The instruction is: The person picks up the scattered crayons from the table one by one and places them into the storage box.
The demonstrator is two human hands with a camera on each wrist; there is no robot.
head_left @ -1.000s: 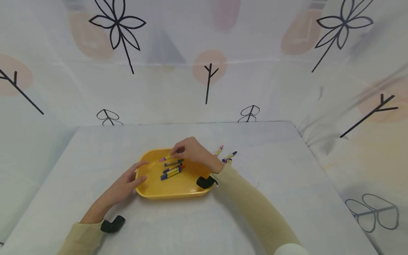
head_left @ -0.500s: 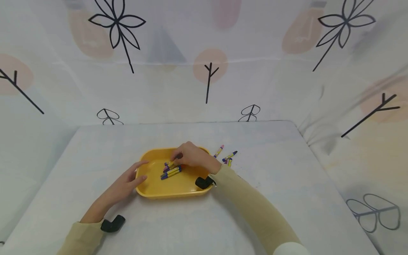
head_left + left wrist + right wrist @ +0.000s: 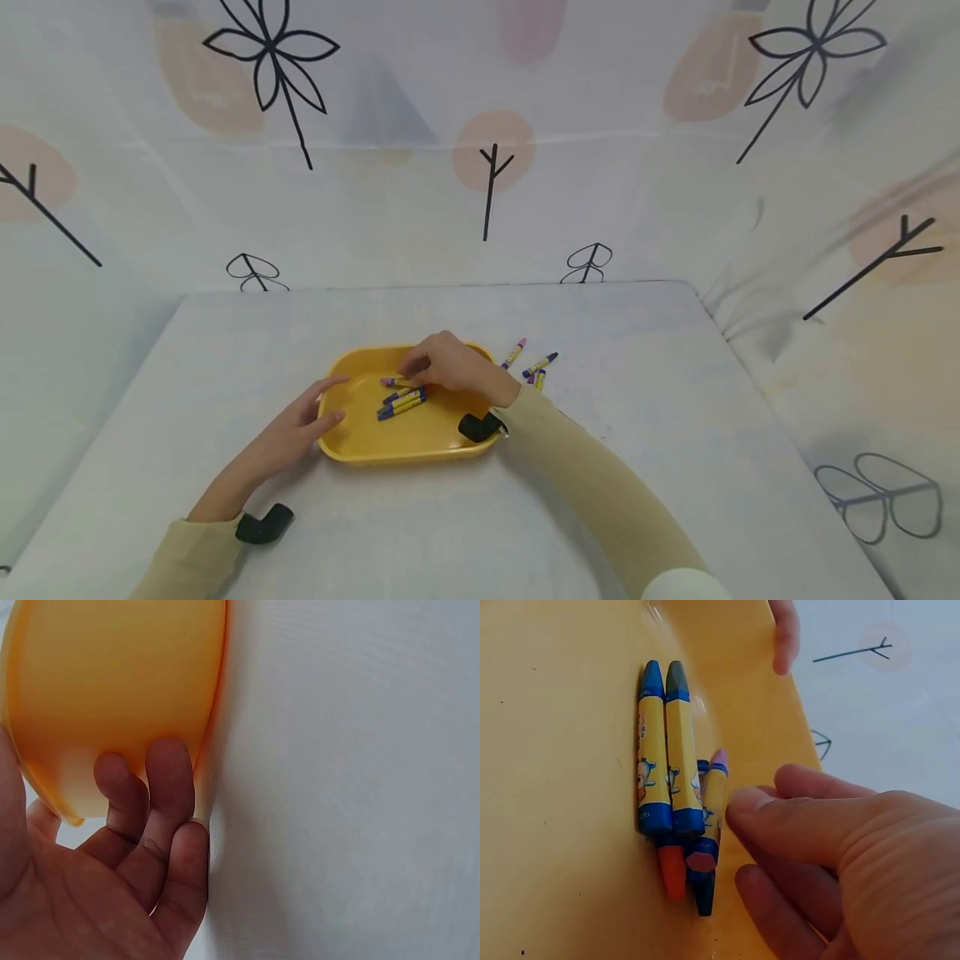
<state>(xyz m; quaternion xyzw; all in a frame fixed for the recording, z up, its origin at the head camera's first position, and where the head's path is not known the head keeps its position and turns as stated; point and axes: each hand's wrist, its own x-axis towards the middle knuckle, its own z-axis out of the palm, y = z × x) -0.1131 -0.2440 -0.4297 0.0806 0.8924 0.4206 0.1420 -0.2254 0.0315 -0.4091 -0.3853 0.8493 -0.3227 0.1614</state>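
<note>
Got a slim, yellow-wrapped pink crayon point(image 3: 712, 806) lying among other crayons point(image 3: 679, 750) in a smooth, round-cornered yellow tray point(image 3: 408, 442), just beside a loosely bent right hand point(image 3: 447, 363) gripping nothing. Also got a left hand point(image 3: 295, 427) holding the tray's curved edge.

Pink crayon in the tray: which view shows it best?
Right wrist: the pink crayon appears large there, both ends visible. The head view shows it small, partly covered by the right hand. The left wrist view doesn't show it.
</note>
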